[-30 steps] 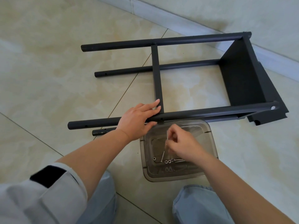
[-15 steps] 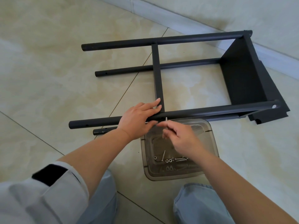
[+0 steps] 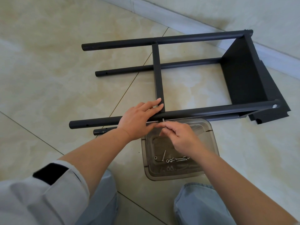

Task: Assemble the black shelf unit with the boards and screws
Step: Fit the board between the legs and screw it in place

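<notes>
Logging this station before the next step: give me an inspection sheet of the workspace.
Surface: beige tiled floor.
Job's things: black shelf frame lying on its side, one board fitted at the far end; screw at the near tube.
Clutter: clear tray holding loose screws and washers.
Grippers: left hand rests on the near tube; right hand pinches the screw.
Cables: nothing seen.
Surroundings: baseboard along the wall; person's knees at the bottom.

The right hand (image 3: 181,137) is up out of the clear smoky plastic tray (image 3: 211,140) now, pinching a small silver screw (image 3: 163,120) whose tip meets the underside of the near black metal tube (image 3: 203,112), beside the left thumb.
</notes>
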